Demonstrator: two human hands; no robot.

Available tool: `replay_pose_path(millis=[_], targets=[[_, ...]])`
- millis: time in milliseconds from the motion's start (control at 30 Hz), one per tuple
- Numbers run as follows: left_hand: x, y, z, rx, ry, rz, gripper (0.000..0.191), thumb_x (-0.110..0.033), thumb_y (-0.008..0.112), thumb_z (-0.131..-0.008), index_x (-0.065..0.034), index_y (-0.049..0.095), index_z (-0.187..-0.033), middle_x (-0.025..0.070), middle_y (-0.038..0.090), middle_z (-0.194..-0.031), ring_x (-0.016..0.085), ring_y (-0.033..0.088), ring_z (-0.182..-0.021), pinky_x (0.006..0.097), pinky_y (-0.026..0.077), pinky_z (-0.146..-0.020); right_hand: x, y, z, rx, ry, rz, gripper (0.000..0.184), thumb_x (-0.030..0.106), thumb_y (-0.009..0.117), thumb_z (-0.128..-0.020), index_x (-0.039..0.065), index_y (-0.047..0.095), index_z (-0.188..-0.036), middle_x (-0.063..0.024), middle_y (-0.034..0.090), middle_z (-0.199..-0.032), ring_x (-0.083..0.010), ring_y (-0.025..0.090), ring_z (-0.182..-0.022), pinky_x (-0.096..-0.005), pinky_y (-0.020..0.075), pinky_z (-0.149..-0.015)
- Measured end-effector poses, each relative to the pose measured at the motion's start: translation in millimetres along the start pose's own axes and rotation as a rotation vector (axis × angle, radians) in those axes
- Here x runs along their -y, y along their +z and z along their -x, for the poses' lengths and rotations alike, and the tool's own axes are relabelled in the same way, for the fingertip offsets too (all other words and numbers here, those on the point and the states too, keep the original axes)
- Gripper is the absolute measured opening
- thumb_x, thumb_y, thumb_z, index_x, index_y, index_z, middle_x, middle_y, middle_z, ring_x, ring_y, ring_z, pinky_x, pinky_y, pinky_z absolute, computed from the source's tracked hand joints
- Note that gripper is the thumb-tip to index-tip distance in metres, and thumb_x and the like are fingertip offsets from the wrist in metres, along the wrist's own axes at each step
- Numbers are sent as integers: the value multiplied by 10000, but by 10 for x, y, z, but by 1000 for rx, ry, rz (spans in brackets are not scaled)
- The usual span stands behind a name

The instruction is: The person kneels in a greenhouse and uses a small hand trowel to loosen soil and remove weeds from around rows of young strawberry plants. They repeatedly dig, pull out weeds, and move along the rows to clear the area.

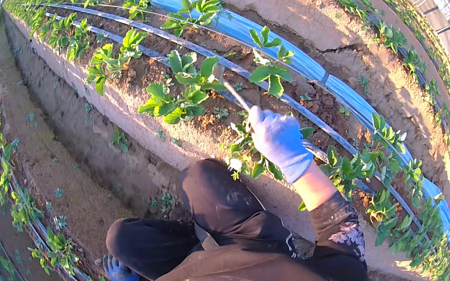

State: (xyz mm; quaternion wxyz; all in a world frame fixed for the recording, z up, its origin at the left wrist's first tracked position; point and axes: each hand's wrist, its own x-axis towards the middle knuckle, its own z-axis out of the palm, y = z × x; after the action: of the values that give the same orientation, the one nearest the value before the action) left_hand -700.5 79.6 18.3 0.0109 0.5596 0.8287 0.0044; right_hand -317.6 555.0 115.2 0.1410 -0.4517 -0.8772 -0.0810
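My right hand (pixel 274 137), in a blue-white work glove, is closed around a thin-shafted hand tool (pixel 236 95). The tool's head is blurred and sits by the leaves of a strawberry plant (pixel 187 74), so its shape is hard to make out. Below my fist grows another leafy plant (pixel 246 148) with a white flower. My left hand (pixel 121 276), in a blue glove, is down beside my bent knee at the lower edge, against the soil. Its fingers look apart, and I see nothing in it.
Two drip irrigation tapes (pixel 204 52) run along the raised soil bed among the plants. Bunched blue plastic film (pixel 267 45) lies along its far side. A furrow (pixel 88 131) separates this bed from another planted ridge (pixel 19 195) on the left. My knees (pixel 216 192) are close to the bed's side.
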Motion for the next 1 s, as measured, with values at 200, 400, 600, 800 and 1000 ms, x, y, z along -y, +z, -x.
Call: replay_pose_path(millis=[200, 400, 600, 800, 1000], targets=[[-131, -103, -109, 30, -12, 14, 397, -314, 694, -780, -40, 692, -1067, 171, 659, -1123, 388, 574, -1232, 560, 318, -1198, 188, 63, 237, -16, -92, -18, 205, 183, 701, -853, 115, 571, -996, -13, 591, -693, -209, 658, -604, -377, 491, -498], [-122, -121, -98, 29, 4, 2, 401, -318, 700, -770, -48, 692, -1065, 175, 659, -1128, 393, 576, -1223, 561, 307, -1204, -154, -40, 80, -41, 196, -321, 163, 161, 711, -867, 128, 577, -953, -89, 689, -741, -300, 702, -643, -430, 543, -563], [-111, -102, -80, 54, -13, 29, 384, -319, 685, -782, -44, 691, -1050, 174, 662, -1131, 391, 576, -1224, 558, 307, -1206, -129, 104, -133, 49, 291, -393, 151, 163, 704, -873, 116, 585, -954, -132, 675, -700, -356, 703, -667, -467, 541, -591], [-75, -57, -96, 28, -3, -14, 377, -330, 679, -787, -45, 693, -1034, 171, 664, -1110, 382, 589, -1208, 550, 315, -1205, -4, 389, -325, 65, 349, -404, 153, 170, 703, -873, 112, 592, -960, -147, 693, -738, -364, 709, -702, -472, 550, -615], [-120, -111, -113, 69, -10, 24, 380, -334, 681, -788, -53, 694, -1043, 175, 659, -1123, 392, 580, -1220, 563, 317, -1200, -207, -318, 44, -1, 235, -263, 132, 115, 705, -847, 103, 597, -921, -101, 698, -762, -323, 705, -710, -431, 547, -627]])
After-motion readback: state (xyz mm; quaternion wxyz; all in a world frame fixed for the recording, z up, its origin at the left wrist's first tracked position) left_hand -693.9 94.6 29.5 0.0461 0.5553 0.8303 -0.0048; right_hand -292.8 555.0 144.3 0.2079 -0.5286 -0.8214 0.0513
